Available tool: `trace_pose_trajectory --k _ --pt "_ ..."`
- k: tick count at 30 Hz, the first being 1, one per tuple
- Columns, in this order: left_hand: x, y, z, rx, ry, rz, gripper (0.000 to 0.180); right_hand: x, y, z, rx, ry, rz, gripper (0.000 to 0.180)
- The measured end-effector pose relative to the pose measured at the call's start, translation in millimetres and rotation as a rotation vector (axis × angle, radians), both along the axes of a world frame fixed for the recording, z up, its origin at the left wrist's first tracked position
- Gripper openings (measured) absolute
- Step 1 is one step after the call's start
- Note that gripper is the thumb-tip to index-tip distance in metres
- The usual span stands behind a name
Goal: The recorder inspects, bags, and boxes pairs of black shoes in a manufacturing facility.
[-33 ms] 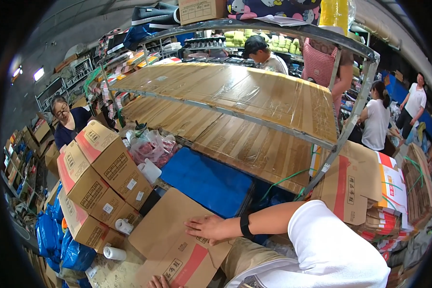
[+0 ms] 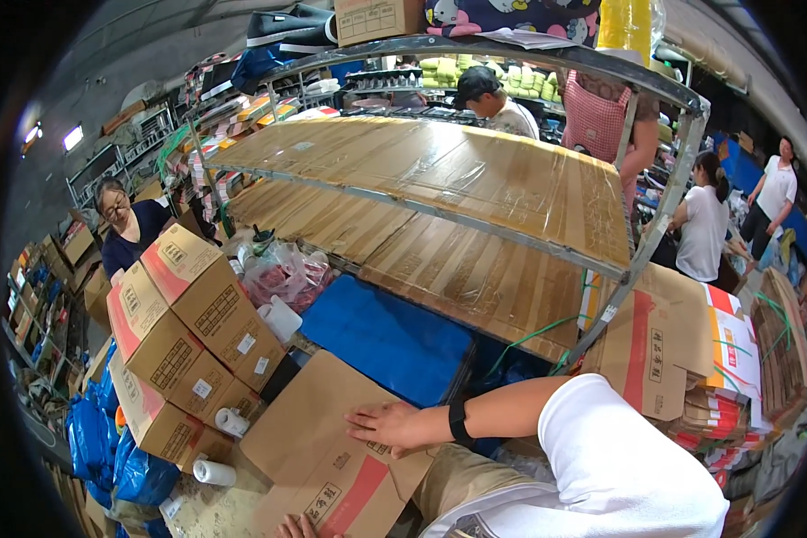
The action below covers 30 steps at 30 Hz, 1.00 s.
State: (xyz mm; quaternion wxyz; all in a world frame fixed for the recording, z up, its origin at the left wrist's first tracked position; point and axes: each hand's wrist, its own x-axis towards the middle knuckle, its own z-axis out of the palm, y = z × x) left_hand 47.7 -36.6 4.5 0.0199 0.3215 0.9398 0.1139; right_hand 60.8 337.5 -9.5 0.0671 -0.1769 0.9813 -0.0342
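Observation:
A flattened brown cardboard box [image 2: 309, 426] with a red stripe lies tilted in front of me. My right hand [image 2: 387, 429] rests flat on its middle, fingers spread, a dark band around the wrist. At the lower edge of the view, the fingertips of my left hand [image 2: 300, 527] lie apart on the near part of the same cardboard; the rest of that hand is out of view. To the left stands a stack of closed cartons [image 2: 188, 314]. Two white rolls, one a label roll [image 2: 213, 472] on the table, sit beside the stack.
A metal-framed rack [image 2: 421, 170] with taped cardboard shelves rises ahead. Before it lies a blue panel [image 2: 386, 336]. Blue bags [image 2: 143, 471] hang at the left; bundled flat cartons [image 2: 717, 359] stand at the right. A person [image 2: 139, 224] is behind the carton stack; several others work farther back.

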Motion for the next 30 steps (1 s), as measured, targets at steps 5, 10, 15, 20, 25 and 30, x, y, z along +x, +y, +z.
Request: trace_pose_trajectory --k 5,10,15,20,25,30 --pt "1 1 3 0.024 0.000 0.008 0.071 0 -1 6 -0.021 0.013 0.010 0.109" --pt "1 -11 -19 0.008 0.172 0.067 0.061 -7 -12 4 -0.041 -0.050 0.013 0.105" --pt "-6 -3 -12 0.077 0.023 0.065 0.072 -13 1 35 -0.106 -0.108 -0.017 0.076" --pt "1 -5 -15 0.035 0.039 0.097 0.071 -100 -13 133 -0.349 0.461 -0.110 0.045" --pt "-4 -3 -17 0.030 0.041 0.092 0.072 -196 -1 177 -0.310 0.858 -0.087 0.046" --pt "-5 -3 -17 0.024 0.020 0.099 0.072 -207 2 170 -0.433 0.621 -0.183 0.053"
